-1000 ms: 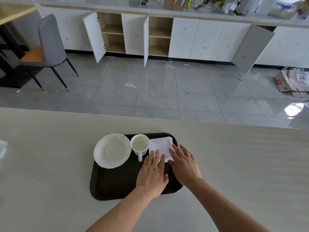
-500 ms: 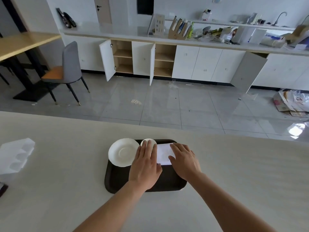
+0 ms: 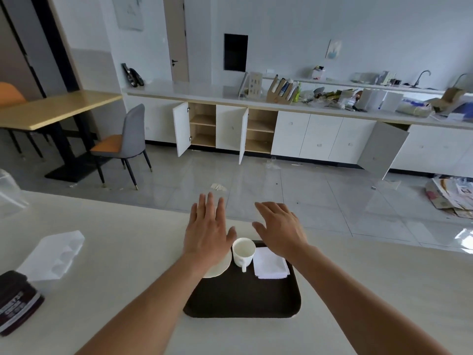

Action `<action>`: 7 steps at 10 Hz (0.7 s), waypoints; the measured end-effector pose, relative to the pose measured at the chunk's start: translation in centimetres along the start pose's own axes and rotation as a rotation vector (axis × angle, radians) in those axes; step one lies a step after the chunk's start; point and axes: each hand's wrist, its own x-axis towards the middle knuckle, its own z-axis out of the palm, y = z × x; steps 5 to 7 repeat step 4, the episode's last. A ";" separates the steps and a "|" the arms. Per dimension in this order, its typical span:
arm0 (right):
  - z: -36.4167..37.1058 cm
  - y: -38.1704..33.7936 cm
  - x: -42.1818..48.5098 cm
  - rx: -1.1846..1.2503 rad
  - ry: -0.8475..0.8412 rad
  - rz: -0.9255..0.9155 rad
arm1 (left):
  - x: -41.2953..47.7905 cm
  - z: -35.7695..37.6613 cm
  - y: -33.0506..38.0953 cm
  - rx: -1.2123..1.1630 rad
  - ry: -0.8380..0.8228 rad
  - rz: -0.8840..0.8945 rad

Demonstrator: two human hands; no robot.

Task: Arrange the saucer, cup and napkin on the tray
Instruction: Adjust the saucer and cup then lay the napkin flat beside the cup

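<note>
White cup (image 3: 243, 252) below spread fingers (image 3: 209, 206)

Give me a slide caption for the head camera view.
Open left hand and right hand raised above tray holding saucer, cup, napkin.

tray (image 3: 240, 298): saucer (image 3: 217, 267) left | cup (image 3: 243, 252) middle | napkin (image 3: 270, 263) right

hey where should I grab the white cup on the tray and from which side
Take the cup by its handle, coming from the near side. It stands upright on the tray with the handle pointing toward you, between the saucer and the napkin, so the sides are crowded. Pinching the handle is probably the cleanest route.
</note>
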 end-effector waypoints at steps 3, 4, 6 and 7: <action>-8.2 -4.4 3.1 -0.034 0.169 -0.098 | 4.7 -8.9 -3.6 0.067 0.238 -0.014; -11.6 -5.6 4.3 -0.044 0.257 -0.127 | 6.2 -12.0 -4.2 0.101 0.301 -0.022; -11.6 -5.6 4.3 -0.044 0.257 -0.127 | 6.2 -12.0 -4.2 0.101 0.301 -0.022; -11.6 -5.6 4.3 -0.044 0.257 -0.127 | 6.2 -12.0 -4.2 0.101 0.301 -0.022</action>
